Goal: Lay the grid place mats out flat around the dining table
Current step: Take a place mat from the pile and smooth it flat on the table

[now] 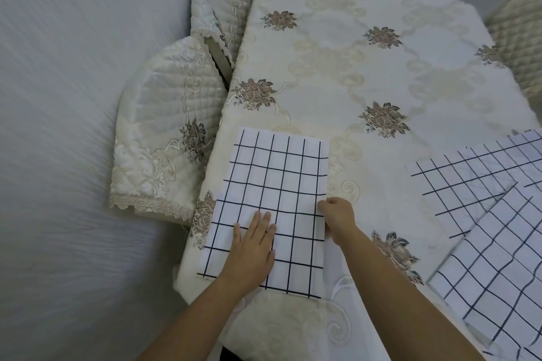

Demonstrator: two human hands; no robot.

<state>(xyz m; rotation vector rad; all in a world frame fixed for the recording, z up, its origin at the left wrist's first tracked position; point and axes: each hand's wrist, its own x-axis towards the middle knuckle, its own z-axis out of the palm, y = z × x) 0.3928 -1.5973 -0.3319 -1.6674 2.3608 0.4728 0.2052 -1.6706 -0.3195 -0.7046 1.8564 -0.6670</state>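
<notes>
A white place mat with a black grid [272, 182] lies flat near the front left edge of the dining table [366, 73], which wears a cream floral cloth. My left hand [252, 246] presses flat on the mat's near half, fingers straight. My right hand [338, 218] pinches the mat's right edge with curled fingers. Two more grid mats overlap at the table's right side, one further back [469, 182] and one nearer [498, 272], its corner hanging past the table edge.
Two chairs with quilted cream covers stand along the table's left side, one near [164, 138] and one far [220, 0]. Another quilted chair back [519, 47] shows at the far right. Pale grey floor surrounds the table.
</notes>
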